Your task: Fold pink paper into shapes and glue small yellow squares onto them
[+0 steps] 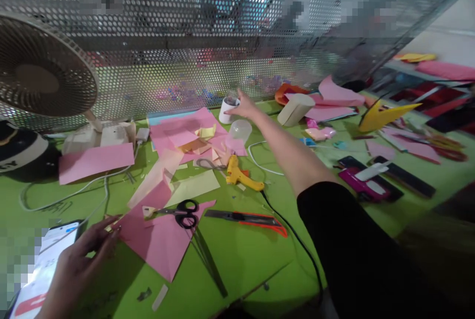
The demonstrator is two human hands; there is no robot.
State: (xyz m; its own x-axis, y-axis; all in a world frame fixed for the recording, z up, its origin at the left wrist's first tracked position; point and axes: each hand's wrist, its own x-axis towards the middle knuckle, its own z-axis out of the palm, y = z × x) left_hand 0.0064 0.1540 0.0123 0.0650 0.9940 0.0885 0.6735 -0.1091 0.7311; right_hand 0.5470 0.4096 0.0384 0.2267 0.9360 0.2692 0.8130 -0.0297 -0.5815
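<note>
My right hand reaches to the back of the table, its thumb across the front of a white cup and its fingers at the cup's right side. Something clear shows at the cup's mouth. My left hand is pinched at the lower left on a small pale piece, beside a folded sheet of pink paper. Black-handled scissors lie on this sheet. To their right are an orange-edged utility knife and a yellow glue gun.
A fan stands at the left behind a phone. A translucent plastic cup sits in front of the white cup. A cardboard tube and a magenta device are at the right. A perforated metal screen bounds the back.
</note>
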